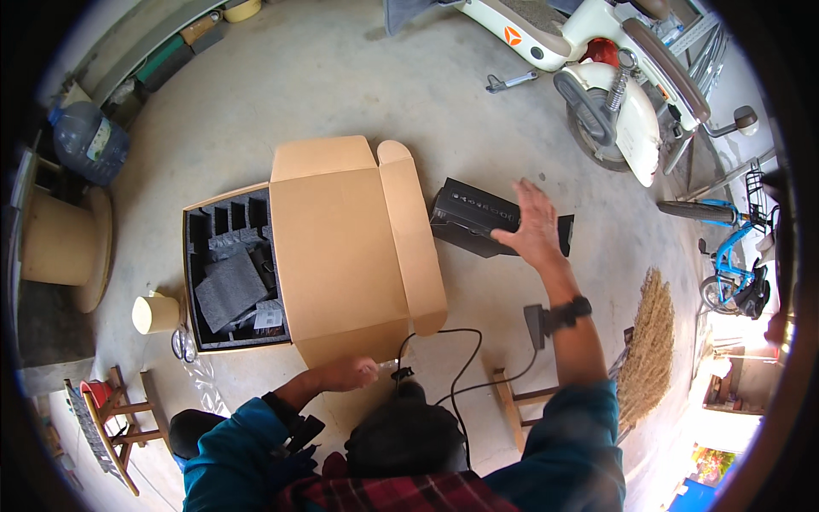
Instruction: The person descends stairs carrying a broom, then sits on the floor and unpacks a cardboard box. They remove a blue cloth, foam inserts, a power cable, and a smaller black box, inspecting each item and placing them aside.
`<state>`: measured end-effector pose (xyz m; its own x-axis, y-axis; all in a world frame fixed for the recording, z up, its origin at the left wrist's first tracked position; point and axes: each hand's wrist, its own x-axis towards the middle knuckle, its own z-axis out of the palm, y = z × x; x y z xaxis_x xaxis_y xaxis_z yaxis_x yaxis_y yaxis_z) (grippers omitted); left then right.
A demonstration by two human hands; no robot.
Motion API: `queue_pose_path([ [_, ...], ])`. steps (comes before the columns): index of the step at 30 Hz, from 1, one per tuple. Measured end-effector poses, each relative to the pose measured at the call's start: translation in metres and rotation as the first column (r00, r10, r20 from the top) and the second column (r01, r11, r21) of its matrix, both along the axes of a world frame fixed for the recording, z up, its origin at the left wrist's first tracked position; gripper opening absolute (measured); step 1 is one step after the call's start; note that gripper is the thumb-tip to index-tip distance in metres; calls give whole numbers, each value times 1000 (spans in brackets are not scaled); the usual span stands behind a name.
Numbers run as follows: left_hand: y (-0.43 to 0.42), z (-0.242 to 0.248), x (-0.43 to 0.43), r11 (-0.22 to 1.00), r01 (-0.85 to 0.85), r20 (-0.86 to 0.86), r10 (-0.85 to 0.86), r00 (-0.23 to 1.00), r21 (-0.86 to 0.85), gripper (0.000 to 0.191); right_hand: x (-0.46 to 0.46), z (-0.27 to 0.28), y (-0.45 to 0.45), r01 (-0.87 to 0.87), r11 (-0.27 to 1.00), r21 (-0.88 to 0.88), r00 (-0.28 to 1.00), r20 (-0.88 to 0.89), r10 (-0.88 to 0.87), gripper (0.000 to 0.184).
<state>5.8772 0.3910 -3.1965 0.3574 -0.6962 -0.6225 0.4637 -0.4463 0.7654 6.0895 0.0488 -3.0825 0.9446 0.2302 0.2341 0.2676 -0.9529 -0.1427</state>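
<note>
My right hand [536,224] reaches over a black box [480,208] on the concrete floor, its fingers spread and apart; whether it touches the box cannot be told. My left hand [350,374] is low in the view, near the lower flap of a large cardboard box [339,256], its fingers curled by a small clear piece, perhaps plastic. The cardboard box lies with its lid folded out to the right. Inside are grey foam dividers [231,288] and a paper with writing [268,319]. A black cable [455,377] runs beside my body.
A cream cup [155,313] and scissors [183,345] are left of the box. Wooden stools [128,422] stand at lower left and lower right. A broom [646,345] lies right; a scooter [614,96] and blue bicycle [726,256] stand beyond. A cable spool [61,240] is at left.
</note>
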Motion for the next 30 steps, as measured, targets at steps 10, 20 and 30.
queue_pose_path([
  [10,2,2,-3,997,-73,50,74,996,-24,35,10,-22,-29,265,961,83,908,-358,-219,84],
  [20,12,38,38,869,-455,147,485,862,-194,38,-21,24,-2,540,57,840,771,-521,367,53],
  [30,1,65,52,311,-873,-337,832,441,-375,59,-96,-21,145,406,384,829,489,-552,676,72],
])
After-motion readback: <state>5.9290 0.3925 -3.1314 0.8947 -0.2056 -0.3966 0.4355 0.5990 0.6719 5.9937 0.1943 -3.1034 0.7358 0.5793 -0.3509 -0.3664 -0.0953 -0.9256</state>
